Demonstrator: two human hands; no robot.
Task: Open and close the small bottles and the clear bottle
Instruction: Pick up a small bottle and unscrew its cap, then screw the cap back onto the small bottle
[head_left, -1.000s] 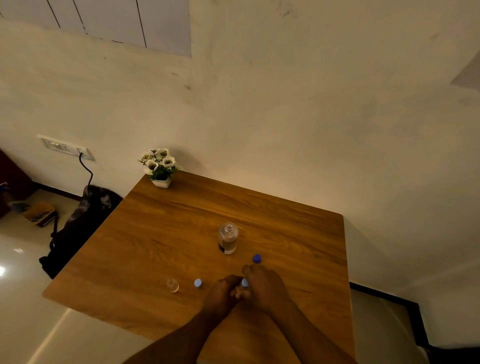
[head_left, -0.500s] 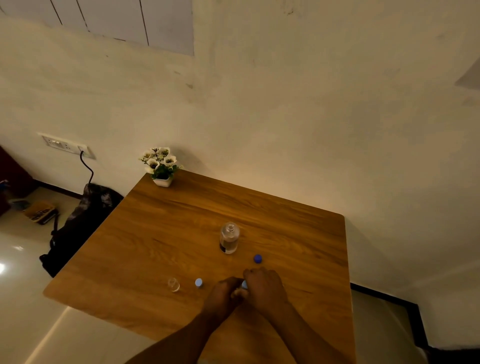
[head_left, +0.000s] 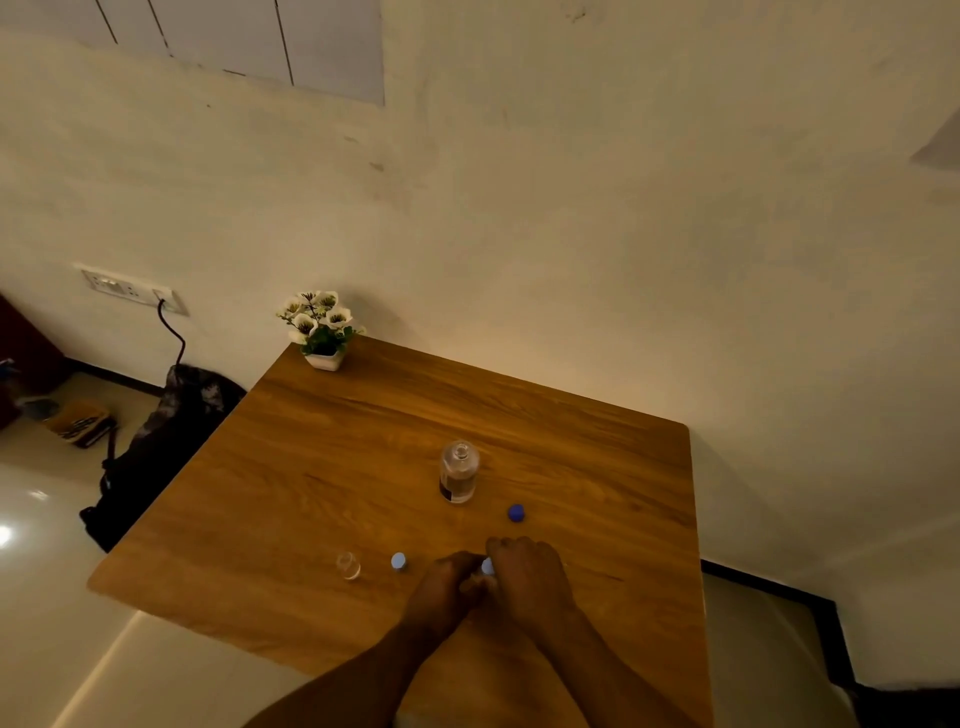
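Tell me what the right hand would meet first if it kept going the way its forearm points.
Probably the left hand, which its fingers already meet around a small blue-capped bottle; depth is unclear.

3 small bottles (head_left: 399, 561), 1 clear bottle (head_left: 458, 472), 1 cap (head_left: 516, 513).

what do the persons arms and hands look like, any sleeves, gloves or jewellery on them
Both forearms are bare from the bottom edge of the picture up to the wrists, with no sleeve in view. The left hand and the right hand wear no gloves. No watch, bracelet or ring can be made out, though the dim light and the small size of the fingers leave rings uncertain.
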